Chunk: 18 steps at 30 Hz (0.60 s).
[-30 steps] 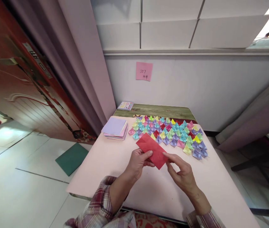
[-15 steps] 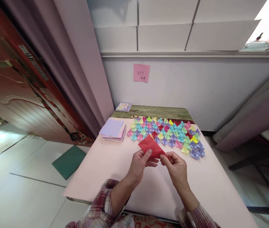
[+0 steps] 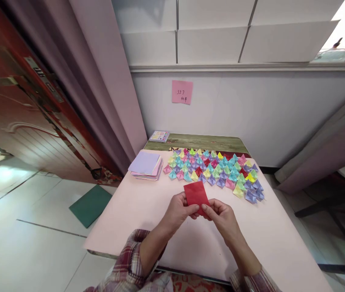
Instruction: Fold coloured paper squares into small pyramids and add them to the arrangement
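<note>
A red sheet of origami paper [image 3: 196, 193], folded into a small square, is held up above the table between both my hands. My left hand [image 3: 181, 210] pinches its lower left side, thumb in front and fingers behind. At the lower right edge, my right hand [image 3: 220, 212] grips it the same way, the thumb lying on the front face. Beyond the paper, rows of small folded paper pieces [image 3: 212, 179] in many colours cover the far part of the table. To the left lies a stack of coloured paper squares [image 3: 144, 164], a lilac sheet on top.
A pale pink cover [image 3: 123, 219] lies over the table, with a green wood-look strip [image 3: 203, 142] at the back. A small packet [image 3: 159, 136] sits at the far left corner. On the wall hangs a pink note [image 3: 182, 92]. A green board [image 3: 90, 206] is on the floor.
The red paper went from a larger slanted shape to a smaller, more upright square. My hands have come closer together, both thumbs now near its lower edge.
</note>
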Tool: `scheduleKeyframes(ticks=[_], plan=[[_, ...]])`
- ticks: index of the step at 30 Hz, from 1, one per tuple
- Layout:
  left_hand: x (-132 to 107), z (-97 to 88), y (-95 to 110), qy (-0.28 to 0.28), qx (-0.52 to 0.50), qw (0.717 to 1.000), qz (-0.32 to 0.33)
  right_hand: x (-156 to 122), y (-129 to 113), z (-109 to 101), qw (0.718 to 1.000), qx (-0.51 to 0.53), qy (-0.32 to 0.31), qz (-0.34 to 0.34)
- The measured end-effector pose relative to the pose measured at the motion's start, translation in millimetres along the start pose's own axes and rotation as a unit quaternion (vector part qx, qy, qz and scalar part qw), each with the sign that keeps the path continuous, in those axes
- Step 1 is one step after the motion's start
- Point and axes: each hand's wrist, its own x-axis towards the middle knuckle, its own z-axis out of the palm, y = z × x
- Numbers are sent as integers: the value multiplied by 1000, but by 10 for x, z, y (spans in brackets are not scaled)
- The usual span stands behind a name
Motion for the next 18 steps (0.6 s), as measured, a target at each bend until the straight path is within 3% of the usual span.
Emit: scheduleKeyframes(ticks=[6, 9, 13, 18], plan=[[5, 158, -148, 111, -69, 991, 40, -17, 109, 187, 996, 70, 49, -4], [-10, 200, -215, 126, -117, 985, 25, -27, 157, 222, 997, 54, 61, -8], [-41, 124, -131, 117, -95, 988, 26, -19, 143, 123, 999, 16, 34, 8], [-96, 57, 12, 37, -31, 998, -28, 66, 18, -11, 996, 62, 64, 19]])
